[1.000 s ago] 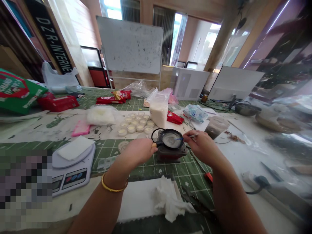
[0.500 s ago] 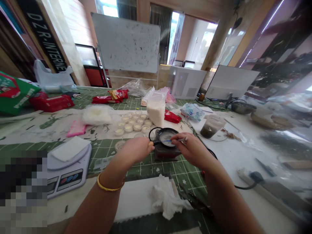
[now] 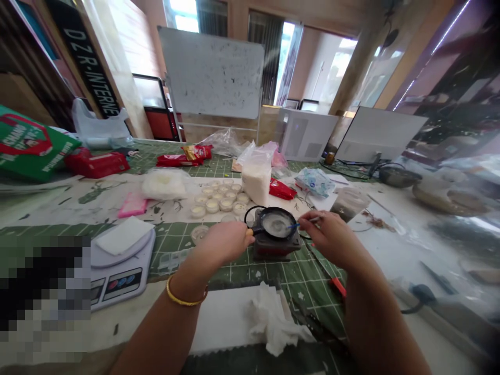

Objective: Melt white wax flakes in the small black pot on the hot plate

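A small black frying pan (image 3: 276, 225) with a pale, cloudy content rests on a dark square hot plate (image 3: 273, 251). My left hand (image 3: 222, 242) is closed around the pan's handle, left of the pan. To the right, my right hand (image 3: 330, 233) pinches a thin stick (image 3: 294, 226) with a blue end, which reaches over the right rim into the pan. Small round cups (image 3: 213, 206) filled with something pale stand in rows behind my left hand. A clear bag of white granules (image 3: 255, 182) stands upright just behind the pan.
On the left is a kitchen scale (image 3: 121, 284) with a white sheet on it. Crumpled tissue (image 3: 269, 320) lies in front, near dark scissors-like tools (image 3: 312, 320). A plastic cup (image 3: 349, 203) with dark content and a power strip (image 3: 441, 317) are on the right.
My right hand has drawn back to the right, bringing the stick's blue end from the pan's middle toward its right side. My left hand stays on the handle. The whole view has shifted slightly.
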{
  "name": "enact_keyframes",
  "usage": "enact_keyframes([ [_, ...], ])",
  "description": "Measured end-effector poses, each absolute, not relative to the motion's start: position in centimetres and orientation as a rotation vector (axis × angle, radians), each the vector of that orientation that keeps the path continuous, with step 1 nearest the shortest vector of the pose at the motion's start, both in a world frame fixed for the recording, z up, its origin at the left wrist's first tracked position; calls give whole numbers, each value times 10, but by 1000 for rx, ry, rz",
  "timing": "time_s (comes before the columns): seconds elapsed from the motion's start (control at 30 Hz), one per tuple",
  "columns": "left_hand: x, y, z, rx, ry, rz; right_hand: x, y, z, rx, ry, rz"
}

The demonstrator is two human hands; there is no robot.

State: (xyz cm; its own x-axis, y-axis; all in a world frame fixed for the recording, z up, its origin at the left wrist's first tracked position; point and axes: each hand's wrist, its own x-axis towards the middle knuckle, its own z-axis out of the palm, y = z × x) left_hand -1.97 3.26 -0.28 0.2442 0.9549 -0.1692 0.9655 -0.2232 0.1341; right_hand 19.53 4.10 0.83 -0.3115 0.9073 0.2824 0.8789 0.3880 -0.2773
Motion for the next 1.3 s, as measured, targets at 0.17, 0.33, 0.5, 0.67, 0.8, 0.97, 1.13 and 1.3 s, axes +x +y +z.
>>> enact_keyframes([
  [0.17,-20,32,-1,2318,1792,-62,192,40,7,-1382,-2313,205],
  [0.33,-20,32,-1,2310,1789,-80,195,42,9,-1504,-2253,133],
  [0.5,-21,34,-3,2319,1785,-64,195,41,9,-1429,-2286,147],
  [0.67,-21,34,-4,2321,1790,-81,197,41,9,-1449,-2289,161],
  [0.8,-21,33,-3,2314,1800,-53,193,43,7,-1440,-2284,157],
  [0.97,-21,33,-3,2308,1804,-75,196,42,9,-1459,-2284,146],
  [1.13,-21,33,-3,2302,1797,-58,193,46,6,-1429,-2281,145],
  [1.3,-21,32,-2,2302,1796,-62,197,45,6,-1447,-2271,200],
])
